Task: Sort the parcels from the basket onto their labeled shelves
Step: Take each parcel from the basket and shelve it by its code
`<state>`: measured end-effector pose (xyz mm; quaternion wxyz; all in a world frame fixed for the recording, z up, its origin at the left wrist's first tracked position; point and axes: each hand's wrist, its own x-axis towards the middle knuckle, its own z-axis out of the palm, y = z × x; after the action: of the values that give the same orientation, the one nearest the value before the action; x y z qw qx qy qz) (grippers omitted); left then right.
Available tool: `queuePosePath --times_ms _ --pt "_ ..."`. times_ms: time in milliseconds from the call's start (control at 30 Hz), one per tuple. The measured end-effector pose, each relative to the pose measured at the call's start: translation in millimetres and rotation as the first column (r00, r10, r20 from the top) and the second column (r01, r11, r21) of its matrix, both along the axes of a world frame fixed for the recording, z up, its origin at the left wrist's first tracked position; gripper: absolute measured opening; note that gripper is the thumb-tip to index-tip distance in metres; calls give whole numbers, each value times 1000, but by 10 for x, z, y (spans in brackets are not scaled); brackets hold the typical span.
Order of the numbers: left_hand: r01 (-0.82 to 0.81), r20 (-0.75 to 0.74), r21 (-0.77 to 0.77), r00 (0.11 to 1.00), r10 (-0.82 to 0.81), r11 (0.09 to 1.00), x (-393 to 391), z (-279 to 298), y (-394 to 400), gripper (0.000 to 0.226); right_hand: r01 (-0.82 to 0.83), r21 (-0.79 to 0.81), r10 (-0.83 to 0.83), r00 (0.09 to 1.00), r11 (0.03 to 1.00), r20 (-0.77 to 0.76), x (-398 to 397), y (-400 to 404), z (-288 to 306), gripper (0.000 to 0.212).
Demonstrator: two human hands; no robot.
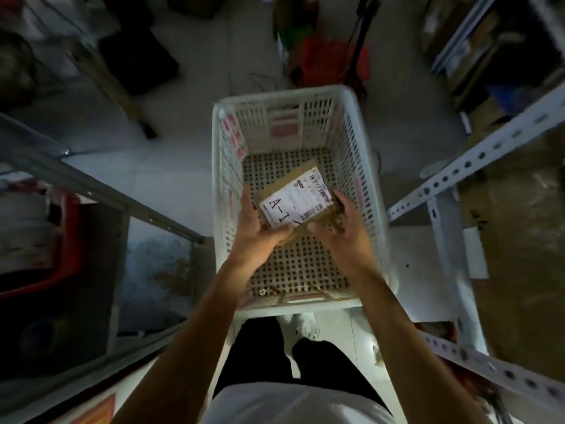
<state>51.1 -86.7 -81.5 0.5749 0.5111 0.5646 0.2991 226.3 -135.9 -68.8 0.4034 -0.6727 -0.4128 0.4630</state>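
Gripping 1 parcel w/ left hand & right hand, above 1 basket.

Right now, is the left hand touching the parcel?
Touching: the head view shows the left hand gripping the parcel, thumb on its label.

Your only view: head camera, wide-angle, aimed steeply down and forward. Close over basket at frame centre, floor beyond, shelf frames at both side edges, your own legs at bottom edge.
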Motion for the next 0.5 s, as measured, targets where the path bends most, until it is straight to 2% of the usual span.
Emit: queuePosePath --times_ms 100,167,267,333,433,500 --pt "55 -51 38 997 -53 998 -12 233 31 86 67 118 -66 998 991 -15 -61 7 217 74" --pt "63 3 50 998 -63 997 -1 390 49 76 175 201 -167 984 964 -58 -115 -1 356 77" --pt "156 2 93 988 -156 983 -8 566 64 62 321 230 -288 943 919 -164 -165 -44 454 79" --pt "266 -24 113 964 -265 957 -61 646 79 70 374 185 -347 923 909 -164 -208 -87 550 70" --pt "449 -152 156 891 -428 880 -152 791 55 65 430 158 -416 902 889 -114 -285 -204 621 42" --pt "499 -153 172 866 -477 850 -181 823 0 69 453 178 -447 891 874 -73 -346 -330 667 41"
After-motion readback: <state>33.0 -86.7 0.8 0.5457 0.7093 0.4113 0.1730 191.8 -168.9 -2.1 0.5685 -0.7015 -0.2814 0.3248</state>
